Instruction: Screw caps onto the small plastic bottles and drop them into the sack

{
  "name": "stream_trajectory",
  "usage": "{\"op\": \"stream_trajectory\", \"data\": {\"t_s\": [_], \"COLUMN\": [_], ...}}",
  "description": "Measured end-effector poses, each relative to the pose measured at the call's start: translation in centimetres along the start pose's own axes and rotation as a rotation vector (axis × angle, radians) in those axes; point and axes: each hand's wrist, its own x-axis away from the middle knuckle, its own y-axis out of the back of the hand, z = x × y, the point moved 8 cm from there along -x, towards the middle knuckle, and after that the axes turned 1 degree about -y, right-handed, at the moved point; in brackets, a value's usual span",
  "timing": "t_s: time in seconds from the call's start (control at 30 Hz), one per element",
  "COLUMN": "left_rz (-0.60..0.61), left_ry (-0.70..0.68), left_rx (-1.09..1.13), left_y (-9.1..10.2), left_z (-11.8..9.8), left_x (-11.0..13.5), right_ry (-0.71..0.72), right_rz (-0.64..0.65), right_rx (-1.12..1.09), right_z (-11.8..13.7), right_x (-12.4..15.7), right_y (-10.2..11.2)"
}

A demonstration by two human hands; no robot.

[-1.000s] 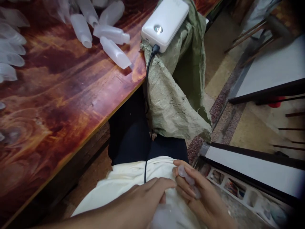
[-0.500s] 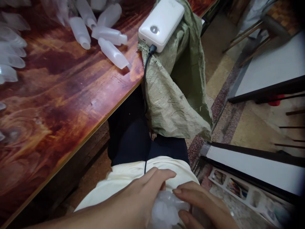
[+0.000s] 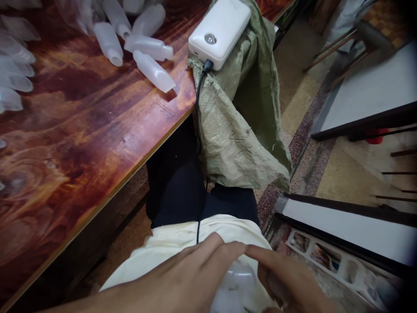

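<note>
Low in the view, over my lap, my left hand [image 3: 206,267] curves around a cluster of translucent plastic tubes [image 3: 239,282]. My right hand [image 3: 288,276] closes on the cluster from the other side, its index fingertip meeting the left one above it. The lower fingers and most of the cluster are hidden or cut off by the bottom edge. More such plastic tubes [image 3: 153,71] with narrow necks lie loose on the wood-patterned table [image 3: 97,143].
A white power bank [image 3: 220,34] with a black cable [image 3: 198,100] rests on a green woven sack [image 3: 234,143] hanging off the table corner. Stacked tubes [image 3: 14,78] lie at the left. A stool [image 3: 368,39] stands at the far right.
My hands have drawn together over the cluster, and the right index finger now touches the left hand. Less of the plastic shows between them. Things on the table have not moved.
</note>
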Motion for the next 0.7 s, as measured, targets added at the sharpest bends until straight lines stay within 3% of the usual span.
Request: {"op": "stream_trajectory", "data": {"t_s": [0.23,0.4,0.53,0.6,0.7], "left_rz": [0.052,0.051,0.044,0.026,0.002], "left_ry": [0.009,0.024,0.035,0.056,0.036], "left_rx": [0.012,0.056,0.085,0.101,-0.029], "left_y": [-0.1,-0.3,-0.8,-0.9,-0.7], "left_z": [-0.1,0.1,0.6,1.0,0.9], "left_x": [0.1,0.0,-0.4,-0.5,-0.6], "right_ry": [0.090,0.166,0.215,0.177,-0.066], "right_rz": [0.103,0.280,0.200,0.157,0.167], "right_rx": [0.012,-0.073,-0.141,-0.180,-0.335], "right_z": [-0.6,-2.5,-1.7,-0.8,-0.7], "right_x": [0.4,1.6,1.4,1.0,0.2], "right_y": [-0.2,-1.1,0.0,0.0,-1.6]}}
